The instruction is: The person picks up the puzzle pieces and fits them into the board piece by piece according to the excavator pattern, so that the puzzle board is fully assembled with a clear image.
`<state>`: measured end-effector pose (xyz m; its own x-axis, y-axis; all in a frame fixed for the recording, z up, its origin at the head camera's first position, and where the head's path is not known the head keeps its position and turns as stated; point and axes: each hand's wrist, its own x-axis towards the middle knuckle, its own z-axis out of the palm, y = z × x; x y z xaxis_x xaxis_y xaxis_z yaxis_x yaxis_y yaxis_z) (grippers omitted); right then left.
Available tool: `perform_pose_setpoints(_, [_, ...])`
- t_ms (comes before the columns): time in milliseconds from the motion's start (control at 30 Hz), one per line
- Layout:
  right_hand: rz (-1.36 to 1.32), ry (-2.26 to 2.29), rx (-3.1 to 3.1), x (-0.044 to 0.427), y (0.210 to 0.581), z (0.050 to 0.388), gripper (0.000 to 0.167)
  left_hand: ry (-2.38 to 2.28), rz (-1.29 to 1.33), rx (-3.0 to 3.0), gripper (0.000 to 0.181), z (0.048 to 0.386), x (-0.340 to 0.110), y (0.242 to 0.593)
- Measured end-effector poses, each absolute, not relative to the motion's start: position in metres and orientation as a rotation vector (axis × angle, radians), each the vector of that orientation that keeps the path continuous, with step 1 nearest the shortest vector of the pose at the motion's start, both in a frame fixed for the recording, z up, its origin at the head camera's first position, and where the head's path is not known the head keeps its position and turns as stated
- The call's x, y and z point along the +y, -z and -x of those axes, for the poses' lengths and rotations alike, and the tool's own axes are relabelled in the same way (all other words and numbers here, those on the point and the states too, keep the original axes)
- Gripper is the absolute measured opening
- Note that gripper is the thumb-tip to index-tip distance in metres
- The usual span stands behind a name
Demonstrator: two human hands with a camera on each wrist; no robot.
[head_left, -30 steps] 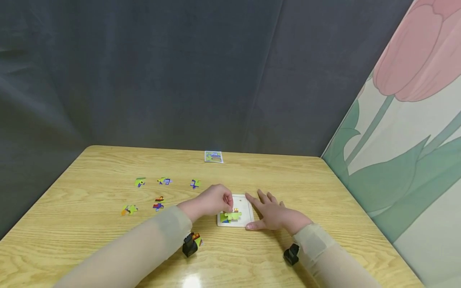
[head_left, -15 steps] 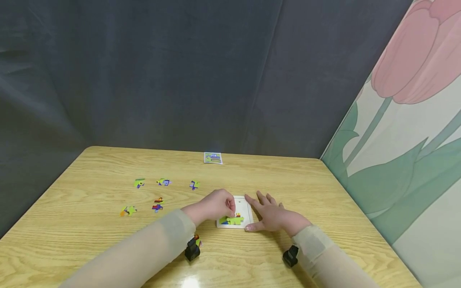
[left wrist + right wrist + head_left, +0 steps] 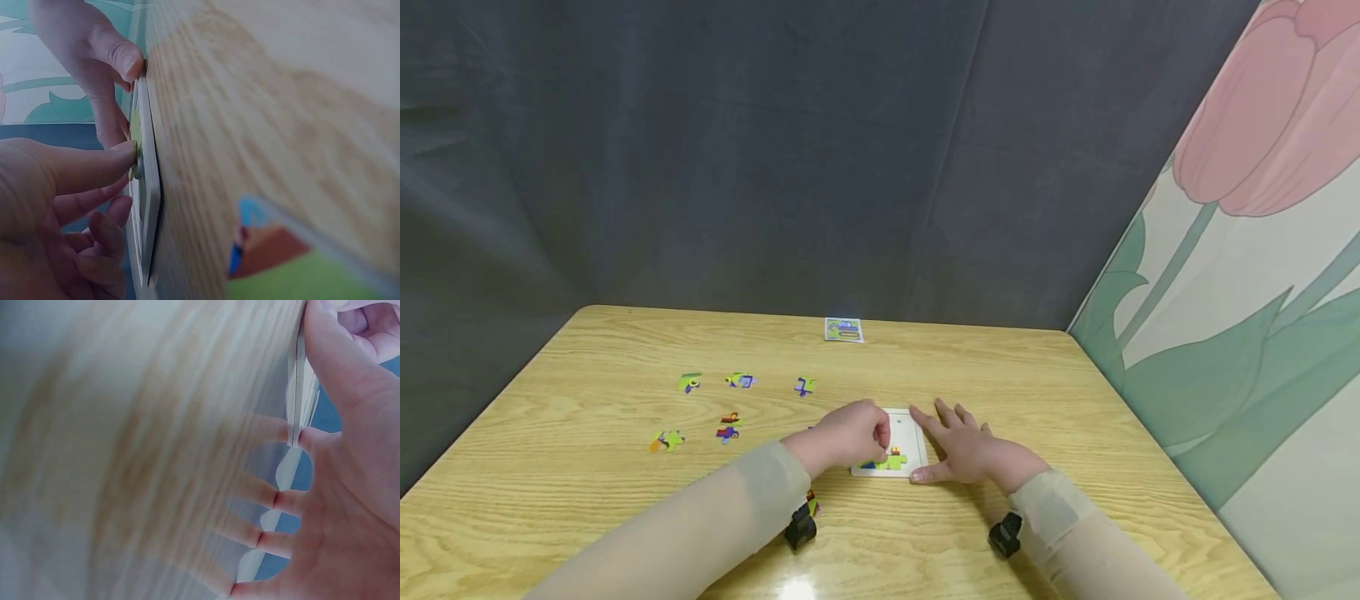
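Observation:
On the table lies a white puzzle tray (image 3: pixel 912 442) with green, blue and red jigsaw pieces (image 3: pixel 892 460) along its near edge. My left hand (image 3: pixel 852 433) is over the tray's left side. Its thumb and a finger pinch a green puzzle piece (image 3: pixel 135 164) against the tray, as the left wrist view shows; the hand hides much of it from the head view. My right hand (image 3: pixel 964 446) has its fingers spread, with thumb and fingertips touching the tray's right edge. In the right wrist view, its straight fingers (image 3: pixel 275 545) rest on the table.
Loose puzzle pieces lie to the left: a green one (image 3: pixel 689 382), a yellow-blue one (image 3: pixel 741 380), a blue-green one (image 3: pixel 805 386), a red-blue one (image 3: pixel 727 431), and a green-orange one (image 3: pixel 667 440). Another piece (image 3: pixel 812 503) sits by my left wrist. A picture card (image 3: pixel 844 330) is at the back.
The left hand has come slightly down and right, lowering the green piece, which was tilted above the tray, to lie flatter. The right hand has kept its place.

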<state>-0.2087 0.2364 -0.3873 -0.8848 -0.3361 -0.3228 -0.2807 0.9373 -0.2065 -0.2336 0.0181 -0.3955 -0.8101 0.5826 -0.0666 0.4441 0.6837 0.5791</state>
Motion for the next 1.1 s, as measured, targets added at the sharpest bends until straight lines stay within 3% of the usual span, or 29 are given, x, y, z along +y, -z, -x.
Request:
perform_pose_setpoints(500, [0.459,0.215,2.738,0.238,0.387,0.209,0.101,-0.684,-0.773,2.761,0.033,0.223,0.02,0.388])
perform_pose_setpoints(767, [0.437,0.199,2.749,0.237,0.393,0.21,0.102,-0.712,-0.779,2.769,0.023,0.208,-0.025,0.371])
perform_pose_setpoints(1100, [0.436,0.198,2.753,0.235,0.39,0.21,0.101,-0.582,-0.656,2.785,0.044,0.17,-0.069,0.382])
